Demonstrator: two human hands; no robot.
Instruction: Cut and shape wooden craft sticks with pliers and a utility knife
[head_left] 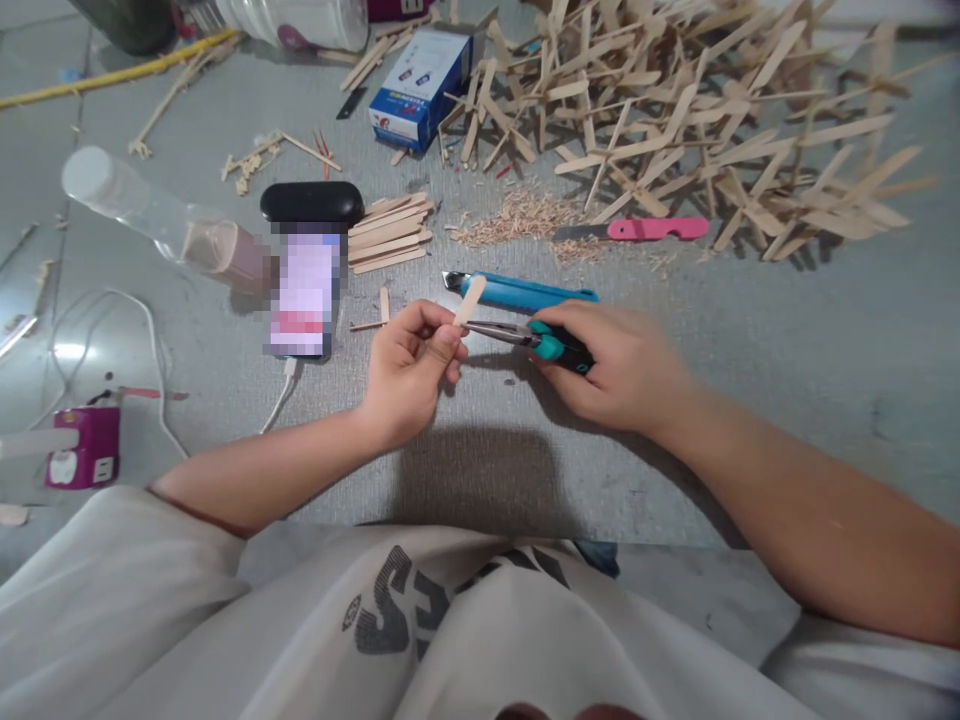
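Note:
My left hand (411, 368) pinches a short wooden stick (470, 299) between thumb and fingers, its rounded end pointing up and away. My right hand (615, 365) is closed round the teal and black handles of small pliers (525, 338). The pliers' thin jaws reach left and meet the stick just above my left fingers. Both hands hover over the grey mat (750, 330), in front of a blue utility knife (525, 293).
A big heap of joined wooden sticks (690, 120) fills the back right, with a pink cutter (645, 229) and wood shavings (517, 218) before it. A stack of sticks (388, 237), a phone (304, 292), a black case (312, 202), a blue box (424, 85) and a bottle (161, 220) lie left.

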